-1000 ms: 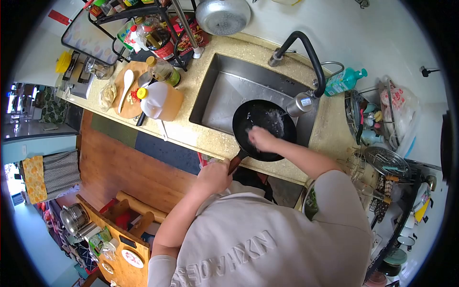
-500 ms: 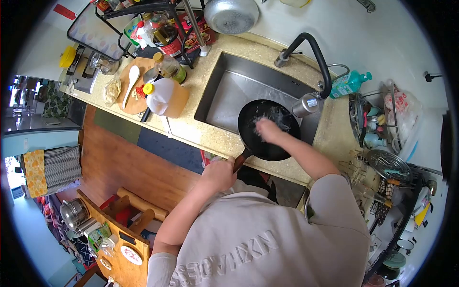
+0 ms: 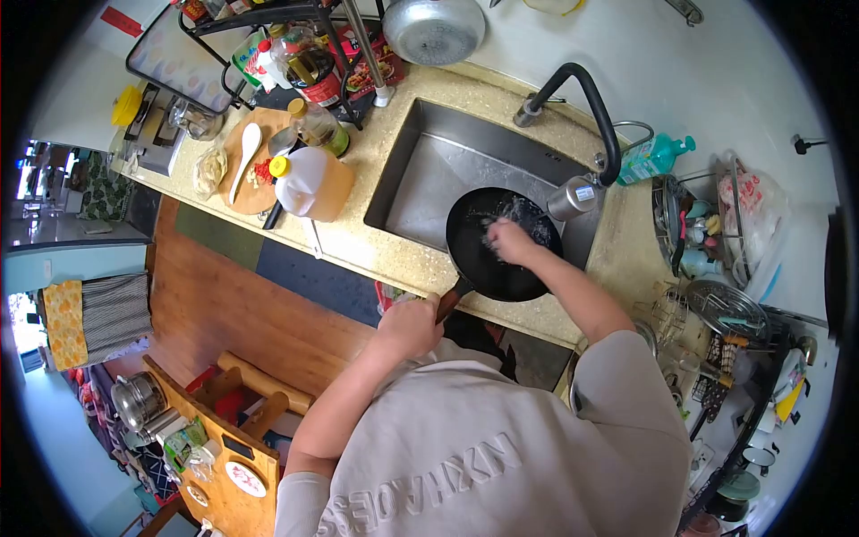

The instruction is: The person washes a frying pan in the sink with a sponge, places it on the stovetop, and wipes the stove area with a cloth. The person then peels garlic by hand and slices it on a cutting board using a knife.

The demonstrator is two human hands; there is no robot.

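Observation:
A black frying pan (image 3: 488,268) is held over the front right part of the steel sink (image 3: 420,170). My left hand (image 3: 412,324) is wrapped round its brown handle (image 3: 449,304), close to the counter's front edge. Inside the pan, my right hand (image 3: 512,242) is closed and low against the cooking surface; whatever its fingers hold is hidden. Wet, whitish splashes show around that hand. The black faucet (image 3: 591,98) arches over the sink, its grey spray head (image 3: 571,199) just beyond the pan's right rim.
Left of the sink stand a large yellow-capped jug (image 3: 309,186), a bottle (image 3: 318,128) and a round cutting board (image 3: 259,134) with a white spoon (image 3: 246,159). At right are a green soap bottle (image 3: 656,159) and a dish rack (image 3: 684,224). A wooden table (image 3: 246,501) is lower left.
My right hand has shifted slightly right inside the pan, and the splashes around it have changed shape. My left hand and the pan stay nearly in place.

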